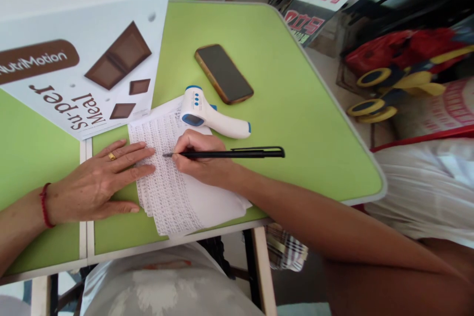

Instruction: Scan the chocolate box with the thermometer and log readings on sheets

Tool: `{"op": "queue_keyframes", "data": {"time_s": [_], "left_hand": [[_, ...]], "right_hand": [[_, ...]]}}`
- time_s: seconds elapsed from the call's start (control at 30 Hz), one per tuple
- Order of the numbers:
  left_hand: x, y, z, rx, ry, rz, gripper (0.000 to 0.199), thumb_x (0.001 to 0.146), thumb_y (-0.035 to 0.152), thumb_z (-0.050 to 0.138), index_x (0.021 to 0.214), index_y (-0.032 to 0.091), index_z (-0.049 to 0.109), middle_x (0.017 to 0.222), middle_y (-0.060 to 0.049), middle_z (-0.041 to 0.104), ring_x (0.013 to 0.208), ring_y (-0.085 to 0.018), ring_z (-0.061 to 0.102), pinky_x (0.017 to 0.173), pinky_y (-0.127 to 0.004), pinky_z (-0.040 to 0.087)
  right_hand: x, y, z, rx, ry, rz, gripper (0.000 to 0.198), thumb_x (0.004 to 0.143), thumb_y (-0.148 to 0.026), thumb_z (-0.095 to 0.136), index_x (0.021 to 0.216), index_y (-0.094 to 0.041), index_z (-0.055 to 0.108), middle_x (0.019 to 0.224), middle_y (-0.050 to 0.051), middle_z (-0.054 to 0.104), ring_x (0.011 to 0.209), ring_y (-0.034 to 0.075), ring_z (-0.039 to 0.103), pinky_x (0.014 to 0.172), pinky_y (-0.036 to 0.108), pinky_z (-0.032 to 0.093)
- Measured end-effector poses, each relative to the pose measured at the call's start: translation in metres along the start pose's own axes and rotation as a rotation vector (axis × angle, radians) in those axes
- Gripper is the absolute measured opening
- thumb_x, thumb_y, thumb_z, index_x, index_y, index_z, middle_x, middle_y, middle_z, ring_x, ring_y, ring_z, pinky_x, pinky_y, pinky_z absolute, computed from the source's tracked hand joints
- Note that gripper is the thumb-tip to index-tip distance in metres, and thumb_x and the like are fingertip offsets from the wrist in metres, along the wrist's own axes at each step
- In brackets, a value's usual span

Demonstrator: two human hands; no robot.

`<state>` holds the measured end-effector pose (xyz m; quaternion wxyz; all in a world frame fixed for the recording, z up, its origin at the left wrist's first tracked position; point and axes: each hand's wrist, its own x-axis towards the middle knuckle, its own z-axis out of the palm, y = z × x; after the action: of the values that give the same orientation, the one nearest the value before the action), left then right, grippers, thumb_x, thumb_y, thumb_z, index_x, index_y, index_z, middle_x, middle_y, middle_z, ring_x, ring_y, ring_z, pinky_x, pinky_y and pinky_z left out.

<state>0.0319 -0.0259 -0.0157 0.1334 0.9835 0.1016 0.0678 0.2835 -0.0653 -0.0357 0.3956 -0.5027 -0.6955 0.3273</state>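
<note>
Sheets of paper (218,202) covered partly with dense handwriting lie overlapping near the table's front edge. My right hand (203,158) rests on them, fingers pinched round a black pen (252,152). The pen's tip touches or nearly touches the written rows. Flat beside it, my left hand (99,177) has its fingers stretched out, the tips on the left edge of the sheets; a gold ring and a red cord bracelet are on it. Just beyond the right hand lies a white and blue infrared thermometer (222,122), partly over the paper's far edge.
A smartphone (225,73) in a brown case lies behind the thermometer on the green folding table (307,123). A large white box (85,19) stands at the left back. Right of the table are a red bag (403,52) and yellow-handled items (374,108).
</note>
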Motion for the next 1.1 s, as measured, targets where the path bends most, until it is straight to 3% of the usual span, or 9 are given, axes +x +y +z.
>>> {"op": "queue_keyframes", "data": {"time_s": [1.1], "left_hand": [[0.0001,0.0001,-0.0003,-0.033,-0.014,-0.015,0.059,0.099,0.052,0.048,0.145,0.014,0.041,0.155,-0.019,0.034,0.145,-0.032,0.031,0.119,-0.055,0.026]], "right_hand": [[-0.0011,0.0002,-0.0002,-0.01,0.074,0.053,0.011,0.071,-0.019,0.054,0.063,-0.021,0.048,0.056,-0.005,0.051,0.052,0.009,0.042,0.05,0.024,0.033]]}}
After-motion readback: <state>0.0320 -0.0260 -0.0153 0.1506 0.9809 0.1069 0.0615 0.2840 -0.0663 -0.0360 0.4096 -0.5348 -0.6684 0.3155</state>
